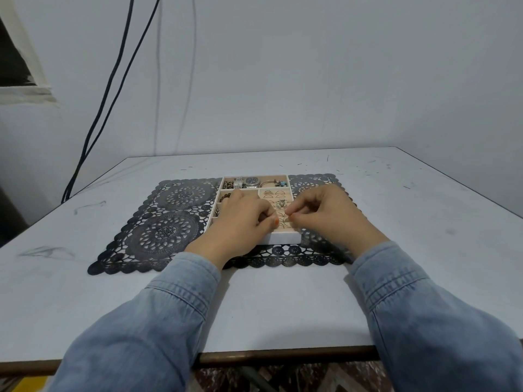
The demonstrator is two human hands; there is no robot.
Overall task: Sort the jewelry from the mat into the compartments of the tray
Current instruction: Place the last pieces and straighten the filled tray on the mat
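Note:
A white tray (284,238) with beige compartments sits on a black lace mat (167,230). Its back compartment holds a silver watch (252,181), a chain and a bangle with blue stones (276,183). The right compartment is a ring holder with slots, and a silver ring (281,204) stands in it. My left hand (243,219) lies over the tray's left compartments with its fingers curled. My right hand (319,212) hovers over the ring slots, thumb and forefinger pinched together. Whether either hand holds a small piece I cannot tell.
The mat lies on a grey-white table (424,210) whose near edge is just below my sleeves. Black cables (113,89) hang down the wall at the back left. Brown beads (225,197) show in a left compartment beside my left hand.

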